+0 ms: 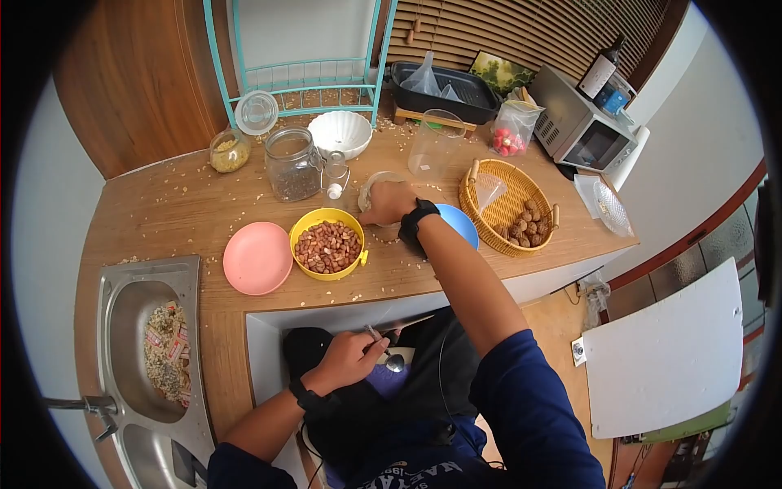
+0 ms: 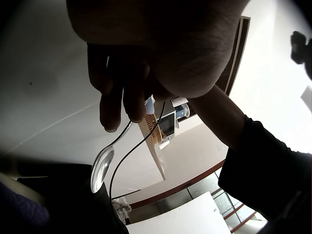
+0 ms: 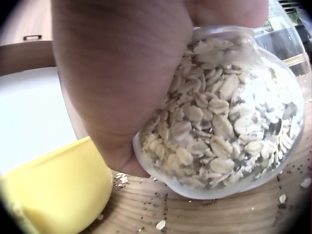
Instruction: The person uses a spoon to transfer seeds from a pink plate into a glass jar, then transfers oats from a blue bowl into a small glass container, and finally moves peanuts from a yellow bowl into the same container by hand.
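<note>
My right hand (image 1: 389, 202) grips a rounded clear glass jar (image 3: 219, 131) full of rolled oats, close to the countertop. In the head view the hand covers much of that jar. My left hand (image 1: 346, 359), low in front of the counter edge, pinches a metal spoon (image 1: 395, 363) by its handle; the spoon's bowl (image 2: 103, 168) points down in the left wrist view. Left of the right hand is a yellow bowl (image 1: 327, 275) of reddish-brown nuts. A blue plate (image 1: 460, 224) lies partly hidden behind the right wrist.
A pink plate (image 1: 258, 258), clasp-lid jar (image 1: 291, 167), stoppered bottle (image 1: 335, 183) and white bowl (image 1: 340, 134) stand around the yellow bowl. Right are a clear pitcher (image 1: 436, 147) and wicker basket (image 1: 481, 216) with walnuts. A sink (image 1: 122, 326) is left. Flakes litter the counter.
</note>
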